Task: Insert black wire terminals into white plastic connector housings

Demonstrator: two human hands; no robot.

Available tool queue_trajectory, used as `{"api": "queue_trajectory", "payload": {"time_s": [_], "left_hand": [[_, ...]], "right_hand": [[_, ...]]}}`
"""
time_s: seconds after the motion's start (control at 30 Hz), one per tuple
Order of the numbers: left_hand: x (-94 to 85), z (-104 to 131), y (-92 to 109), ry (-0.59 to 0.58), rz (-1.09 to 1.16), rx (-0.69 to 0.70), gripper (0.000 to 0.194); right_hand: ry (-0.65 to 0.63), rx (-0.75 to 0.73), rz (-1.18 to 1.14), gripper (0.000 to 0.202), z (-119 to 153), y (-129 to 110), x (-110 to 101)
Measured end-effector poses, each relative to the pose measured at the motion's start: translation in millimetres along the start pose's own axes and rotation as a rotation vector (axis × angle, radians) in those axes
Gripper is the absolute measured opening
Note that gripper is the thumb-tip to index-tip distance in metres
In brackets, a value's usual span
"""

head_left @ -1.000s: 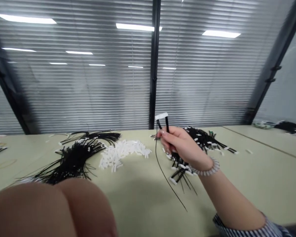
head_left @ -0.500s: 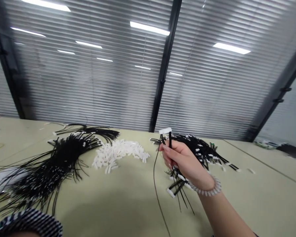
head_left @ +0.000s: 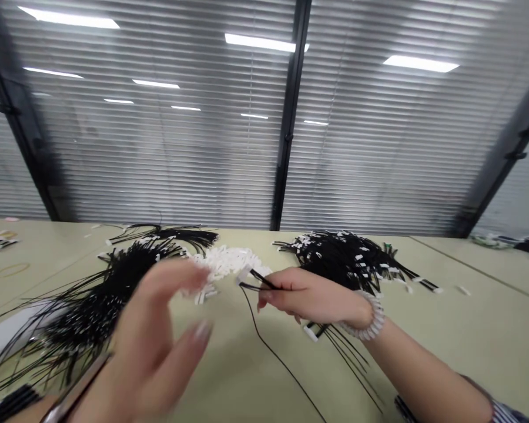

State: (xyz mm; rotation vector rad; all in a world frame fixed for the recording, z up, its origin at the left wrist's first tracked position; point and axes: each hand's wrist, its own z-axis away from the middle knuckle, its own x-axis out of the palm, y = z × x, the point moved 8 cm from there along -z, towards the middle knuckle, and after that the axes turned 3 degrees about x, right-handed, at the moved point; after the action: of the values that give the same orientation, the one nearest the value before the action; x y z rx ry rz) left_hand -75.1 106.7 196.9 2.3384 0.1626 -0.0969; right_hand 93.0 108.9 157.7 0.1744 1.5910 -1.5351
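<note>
My right hand (head_left: 311, 296) is closed on a wire harness, its black wires pinched between thumb and fingers. The harness's white connector (head_left: 244, 275) sticks out to the left past my fingertips. One long thin wire (head_left: 271, 351) hangs from it toward the table's near edge. Closer to the camera, my left hand (head_left: 152, 338) is smeared by motion but shows thumb and fingers apart, with nothing between them. Beyond the hands lies a heap of small white connectors (head_left: 229, 258), partly hidden by my left fingers.
A large bundle of black wires (head_left: 126, 273) lies at left, partly behind my left hand. At right is a pile of black harnesses with white ends (head_left: 335, 249). A yellow rubber band (head_left: 11, 270) lies far left. Blinds behind glass (head_left: 180, 164) rise behind the table.
My left hand has come up into view from the lower left. My right hand has moved left and lower, turning the harness so its connector points left.
</note>
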Motion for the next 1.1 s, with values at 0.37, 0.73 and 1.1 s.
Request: {"api": "queue_trajectory", "payload": {"time_s": [0.37, 0.73, 1.1], "left_hand": [[72.0, 43, -82, -0.747, -0.059, -0.489, 0.02], [80.7, 78, -119, -0.6, 0.324, -0.809, 0.022], [56.6, 83, -139, -0.255, 0.454, -0.87, 0.016]], "right_hand": [[-0.137, 0.076, 0.24, 0.059, -12, 47, 63], [0.166, 0.18, 0.566, 0.027, 34, 103, 27], [0.073, 0.088, 0.442, 0.022, 13, 105, -24]]}}
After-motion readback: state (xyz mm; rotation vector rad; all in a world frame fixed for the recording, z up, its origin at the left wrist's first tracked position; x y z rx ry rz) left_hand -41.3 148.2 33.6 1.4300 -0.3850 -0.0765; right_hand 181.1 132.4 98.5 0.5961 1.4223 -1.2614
